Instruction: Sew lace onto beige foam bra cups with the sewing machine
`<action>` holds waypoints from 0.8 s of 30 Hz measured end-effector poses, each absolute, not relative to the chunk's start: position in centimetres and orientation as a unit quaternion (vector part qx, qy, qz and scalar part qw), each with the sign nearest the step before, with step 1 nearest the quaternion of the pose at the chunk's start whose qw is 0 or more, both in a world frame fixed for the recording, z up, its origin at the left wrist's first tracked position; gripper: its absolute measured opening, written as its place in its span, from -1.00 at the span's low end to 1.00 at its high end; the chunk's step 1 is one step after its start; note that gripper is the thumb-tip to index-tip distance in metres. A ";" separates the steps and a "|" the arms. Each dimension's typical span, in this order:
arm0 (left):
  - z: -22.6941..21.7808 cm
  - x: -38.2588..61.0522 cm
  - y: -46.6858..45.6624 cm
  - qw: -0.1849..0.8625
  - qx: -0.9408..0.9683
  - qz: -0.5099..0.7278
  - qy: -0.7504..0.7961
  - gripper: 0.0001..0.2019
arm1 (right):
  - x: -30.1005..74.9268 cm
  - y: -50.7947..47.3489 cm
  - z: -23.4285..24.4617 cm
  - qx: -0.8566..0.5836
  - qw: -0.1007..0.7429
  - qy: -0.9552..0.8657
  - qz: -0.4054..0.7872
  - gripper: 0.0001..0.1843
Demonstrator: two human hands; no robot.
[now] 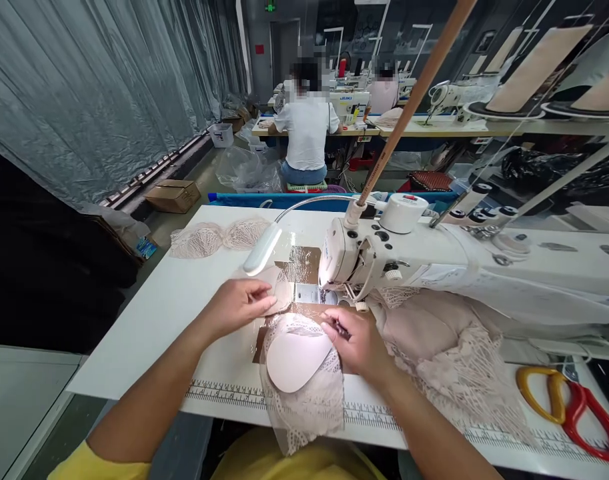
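Observation:
My left hand is closed, thumb and fingers pinching the edge of a pale pink lace bra cup just left of the needle plate. My right hand is curled around a small dark tool, mostly hidden by the fingers; its kind I cannot make out. Those fingertips are at the upper right edge of a second lace piece, with a smooth white foam cup lying on it. This lace hangs over the table's front edge. The sewing machine stands directly beyond my right hand.
Joined lace cups lie at the table's far left. Lace and fabric are heaped under the machine arm. Red and yellow-handled scissors rest at right. A lamp arches over the work. A person sits beyond.

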State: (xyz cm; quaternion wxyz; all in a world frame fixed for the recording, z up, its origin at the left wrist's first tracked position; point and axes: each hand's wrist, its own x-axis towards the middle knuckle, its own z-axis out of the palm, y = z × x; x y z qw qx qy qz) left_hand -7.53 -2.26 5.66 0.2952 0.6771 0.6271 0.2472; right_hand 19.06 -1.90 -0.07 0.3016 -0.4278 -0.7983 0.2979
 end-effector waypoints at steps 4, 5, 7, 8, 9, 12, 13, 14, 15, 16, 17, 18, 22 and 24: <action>4.3 -7.3 1.8 0.243 0.656 0.257 0.667 -0.45 | 17.3 -3.1 -0.1 -0.240 0.221 -0.916 0.234 -0.65; 3.7 -7.2 2.7 0.264 0.635 0.255 0.679 -0.43 | 17.2 -3.2 -0.1 -0.217 0.187 -0.931 0.227 -0.65; 2.7 -7.1 3.7 0.306 0.608 0.246 0.690 -0.48 | 17.8 -3.2 0.1 -0.208 0.137 -0.938 0.239 -0.70; 2.3 -7.0 3.9 0.328 0.600 0.243 0.688 -0.56 | 18.5 -3.2 0.3 -0.222 0.120 -0.933 0.256 -0.73; 2.0 -7.1 3.8 0.351 0.597 0.240 0.680 -0.64 | 19.4 -3.1 0.6 -0.246 0.108 -0.923 0.275 -0.75; 1.7 -7.2 2.7 0.450 0.578 0.243 0.635 -0.74 | 21.7 -2.7 1.6 -0.335 0.088 -0.882 0.319 -0.78; 1.7 -7.1 2.2 0.485 0.569 0.248 0.616 -0.71 | 22.1 -2.5 1.9 -0.352 0.091 -0.867 0.341 -0.79; 1.7 -7.1 1.8 0.517 0.559 0.255 0.596 -0.68 | 22.2 -2.2 2.1 -0.370 0.109 -0.847 0.367 -0.80; 1.8 -7.0 1.5 0.544 0.549 0.263 0.577 -0.65 | 21.9 -1.8 2.2 -0.387 0.135 -0.821 0.397 -0.84; 1.8 -6.9 1.2 0.568 0.540 0.270 0.560 -0.62 | 21.4 -1.5 2.1 -0.407 0.167 -0.790 0.427 -0.87; 1.8 -6.8 1.0 0.587 0.532 0.276 0.544 -0.61 | 20.6 -1.0 1.9 -0.427 0.200 -0.756 0.454 -0.82; 1.8 -6.6 0.9 0.602 0.526 0.281 0.531 -0.60 | 19.7 -0.6 1.6 -0.443 0.222 -0.727 0.476 -0.70; 1.7 -6.7 0.6 0.640 0.514 0.293 0.491 -0.58 | 16.5 0.6 0.2 -0.446 0.240 -0.690 0.518 -0.65; 1.7 -7.0 0.6 0.643 0.522 0.295 0.476 -0.61 | 15.7 0.6 -0.2 -0.433 0.255 -0.699 0.508 -0.80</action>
